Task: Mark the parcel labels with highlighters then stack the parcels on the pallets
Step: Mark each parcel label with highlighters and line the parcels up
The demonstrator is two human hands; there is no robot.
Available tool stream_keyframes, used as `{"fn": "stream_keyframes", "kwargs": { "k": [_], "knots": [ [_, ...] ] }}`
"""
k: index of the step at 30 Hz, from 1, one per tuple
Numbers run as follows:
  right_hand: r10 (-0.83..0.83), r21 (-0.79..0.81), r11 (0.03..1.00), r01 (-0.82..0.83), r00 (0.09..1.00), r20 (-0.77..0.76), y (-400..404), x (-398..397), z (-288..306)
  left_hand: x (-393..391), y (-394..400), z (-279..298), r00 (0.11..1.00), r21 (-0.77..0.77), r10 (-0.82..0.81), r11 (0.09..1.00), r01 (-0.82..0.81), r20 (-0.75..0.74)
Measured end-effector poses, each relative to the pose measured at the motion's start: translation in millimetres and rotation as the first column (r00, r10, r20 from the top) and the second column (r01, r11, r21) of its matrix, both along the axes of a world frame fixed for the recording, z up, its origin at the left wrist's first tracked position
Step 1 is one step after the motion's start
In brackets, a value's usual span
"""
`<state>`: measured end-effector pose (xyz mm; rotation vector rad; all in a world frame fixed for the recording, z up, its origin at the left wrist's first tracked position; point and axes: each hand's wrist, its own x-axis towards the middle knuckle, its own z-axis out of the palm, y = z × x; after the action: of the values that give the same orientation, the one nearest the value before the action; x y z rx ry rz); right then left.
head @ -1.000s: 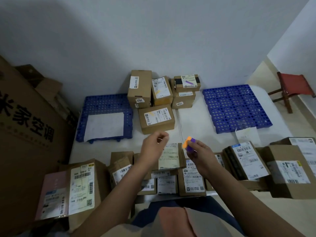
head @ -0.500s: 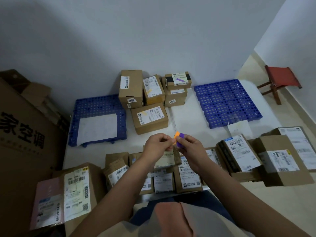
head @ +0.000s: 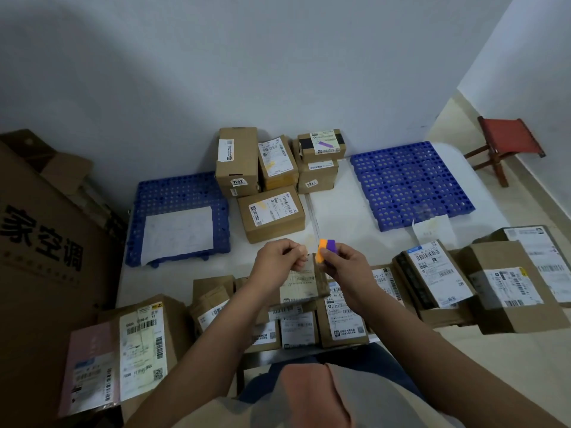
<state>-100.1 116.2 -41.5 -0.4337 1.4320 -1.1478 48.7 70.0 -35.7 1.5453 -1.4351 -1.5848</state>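
Head view, both hands raised over the white worktop (head: pixel 340 217), above the near row of parcels.

Right hand (head: pixel 346 267): fingers curled around two short highlighters held side by side, one orange (head: pixel 321 253), one purple (head: pixel 330 246); their upper ends stick up above the fingertips. Which end is cap and which is tip cannot be told.

Left hand (head: pixel 278 257): fingers curled in, thumb and forefinger pinched together just beside the orange highlighter. Something small and pale may sit in the pinch; too blurred to tell whether anything is held.

Parcels:
- Near edge of worktop: a row of brown cardboard parcels with white printed labels (head: pixel 336 319), packed touching one another, partly hidden by the forearms.
- Near right: two larger brown cardboard boxes (head: pixel 500 291), labels facing up, one tilted against the next.
- Near left: a tall brown cardboard parcel with a long white label and a pink mailer on its front (head: pixel 136 344).
- Far side, against the grey wall: a group of brown cardboard boxes (head: pixel 272 211) standing between the two pallets. One label there shows a purple stroke (head: pixel 324 145); two others show faint orange-yellow marks.

Pallets:
- Left blue perforated plastic pallet (head: pixel 176 189), with a white paper sheet (head: pixel 177 231) lying on it.
- Right blue perforated plastic pallet (head: pixel 408 180), a small white slip (head: pixel 432 230) at its near edge.

Surroundings: large brown carton with black printed characters (head: pixel 40 242) at far left; red folding stool (head: pixel 506 143) on the floor at right.
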Motion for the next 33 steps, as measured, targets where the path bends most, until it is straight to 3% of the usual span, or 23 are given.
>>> {"fn": "stream_keyframes", "kwargs": {
  "k": [3, 5, 9, 13, 33],
  "knots": [
    [-0.108, 0.064, 0.992, 0.108, 0.994, -0.015, 0, -5, -3, 16, -7, 5, 0.995, 0.017, -0.009, 1.0, 0.007, 0.1],
    [-0.14, 0.106, 0.984, 0.14, 0.99, -0.011, 1, -9, -5, 30, -8, 6, 0.97, 0.03, -0.131, 0.991, 0.127, 0.207],
    [-0.116, 0.196, 0.974, 0.112, 0.993, 0.011, 6, -11, -11, 39, -1, 2, 0.801, 0.1, -0.393, 0.914, 0.392, 0.451],
    [-0.047, 0.225, 0.973, 0.047, 0.999, -0.005, 9, -10, -13, 33, 3, -8, 0.625, 0.148, -0.485, 0.847, 0.511, 0.612],
    [0.073, 0.257, 0.965, -0.06, 0.997, -0.041, 11, -3, -21, 19, -5, -19, 0.355, 0.226, -0.488, 0.787, 0.574, 0.798]
  ]
}}
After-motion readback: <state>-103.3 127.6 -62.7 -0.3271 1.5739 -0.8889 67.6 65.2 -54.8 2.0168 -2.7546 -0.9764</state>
